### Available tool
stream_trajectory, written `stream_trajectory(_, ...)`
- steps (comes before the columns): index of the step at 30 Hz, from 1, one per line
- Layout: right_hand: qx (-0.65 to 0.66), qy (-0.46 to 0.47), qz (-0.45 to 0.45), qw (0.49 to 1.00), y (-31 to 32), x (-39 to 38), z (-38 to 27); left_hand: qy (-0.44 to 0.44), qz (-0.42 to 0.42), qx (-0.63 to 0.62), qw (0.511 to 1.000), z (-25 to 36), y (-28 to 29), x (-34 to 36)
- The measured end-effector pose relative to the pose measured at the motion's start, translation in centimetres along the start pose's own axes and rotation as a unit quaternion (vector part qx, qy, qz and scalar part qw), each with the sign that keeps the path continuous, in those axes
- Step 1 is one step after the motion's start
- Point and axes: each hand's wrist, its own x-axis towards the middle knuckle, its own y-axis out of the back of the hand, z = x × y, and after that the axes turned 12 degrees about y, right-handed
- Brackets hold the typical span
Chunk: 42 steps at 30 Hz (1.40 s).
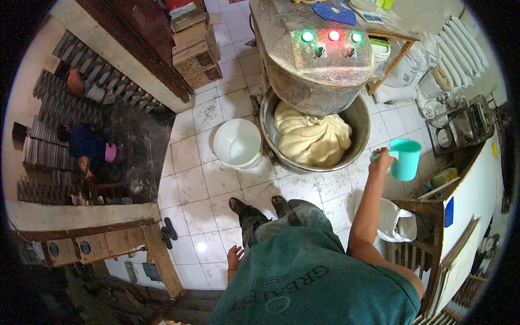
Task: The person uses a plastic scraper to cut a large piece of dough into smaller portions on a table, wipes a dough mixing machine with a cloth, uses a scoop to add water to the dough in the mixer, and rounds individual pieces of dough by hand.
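Observation:
My right hand (382,161) is wrapped round the handle of a turquoise plastic mug (406,161), held out to the right of a large metal mixing bowl (364,133). Inside the bowl lies a big mass of pale, folded dough (311,138). The worn metal head of a dough mixer (306,67) overhangs the bowl, with green and red lights lit on it. My left hand (235,257) hangs low beside my body, fingers apart and holding nothing. A white bucket (236,142) stands on the floor left of the bowl. How full the mug is cannot be made out.
Cardboard boxes (196,59) are stacked at the back left. A wooden table (401,32) and white sacks (457,46) stand at the back right. Nearer right are a cabinet (428,216) and a white plastic bag (398,221). Another person (89,146) is in the dark left area. Sandals (169,233) lie nearby.

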Motion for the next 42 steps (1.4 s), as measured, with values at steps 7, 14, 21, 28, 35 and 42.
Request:
stream_trajectory(7,-0.147,0.006,-0.197,0.969,-1.4,-3.0,3.0,-0.017,0.005,0.006,1.0,-0.2,-0.6,-1.1)
stream_trajectory(14,0.169,-0.361,-0.212,0.892,-2.0,0.0,1.9,-0.074,-0.037,0.014,0.996,-2.1,1.4,0.7)
stream_trajectory(21,0.503,-0.376,-0.121,0.769,-0.2,0.8,-1.2,-0.016,0.005,-0.005,1.0,-1.4,0.1,0.5)
stream_trajectory(28,0.359,-0.149,-0.031,0.921,0.3,1.7,-3.1,-0.013,-0.012,-0.014,1.0,-0.6,-0.4,-0.1)
stream_trajectory(35,-0.121,0.069,-0.07,0.988,-1.3,-0.9,0.1,-0.1,-0.027,0.095,0.99,-0.6,-0.5,0.0)
stream_trajectory(42,-0.161,0.053,-0.193,0.966,-2.4,-1.6,4.3,0.015,-0.017,-0.03,0.999,0.2,-0.3,1.0)
